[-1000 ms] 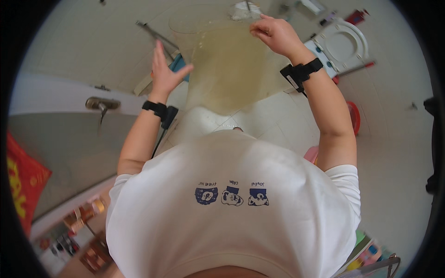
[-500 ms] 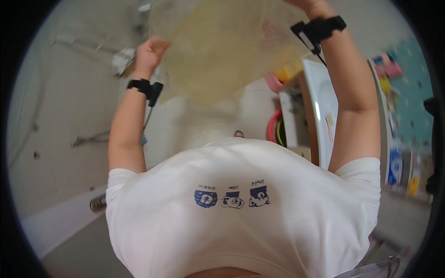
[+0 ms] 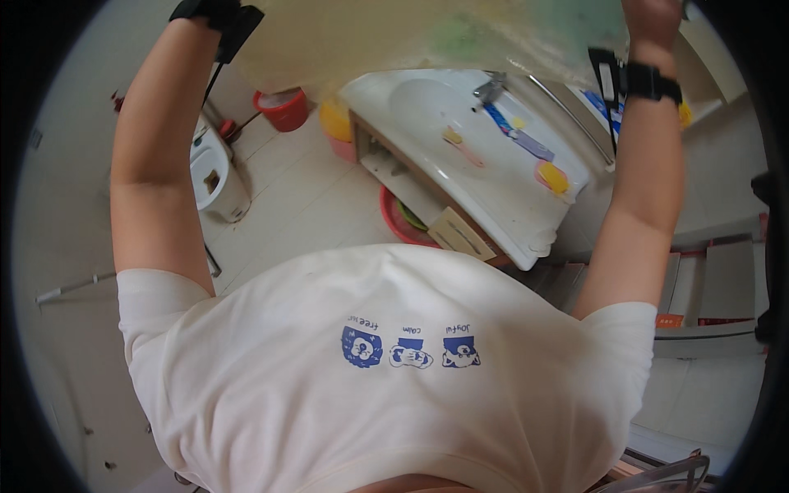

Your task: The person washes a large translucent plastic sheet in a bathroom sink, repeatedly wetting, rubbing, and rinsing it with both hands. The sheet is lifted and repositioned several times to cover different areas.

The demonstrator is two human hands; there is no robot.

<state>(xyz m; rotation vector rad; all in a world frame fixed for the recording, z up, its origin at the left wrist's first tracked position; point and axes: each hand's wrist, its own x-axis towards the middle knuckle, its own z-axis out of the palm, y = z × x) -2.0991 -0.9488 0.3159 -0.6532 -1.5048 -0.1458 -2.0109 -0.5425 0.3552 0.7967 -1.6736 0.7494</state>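
A large, translucent, yellowish plastic sheet (image 3: 345, 37) spans the top of the view between my raised arms, with a greenish tint toward its right part. My right hand (image 3: 653, 23) is at the sheet's right edge, cut off by the upper rim and slightly blurred; its fingers look closed on that edge. My left hand lies beyond the upper rim, and only its forearm and black wrist strap (image 3: 215, 15) show, beside the sheet's left end.
Below the sheet, a white washbasin (image 3: 427, 107) holds a faucet (image 3: 490, 86), a toothpaste tube (image 3: 499, 119) and a yellow-and-pink soap dish (image 3: 552, 177). Red buckets (image 3: 282, 111) and a toilet (image 3: 218, 177) stand on the left. A shelf (image 3: 699, 333) is at right.
My body has turned to the right, bringing the washbasin toward the middle. The sheet has moved up and right in view, and my left hand has left the picture.
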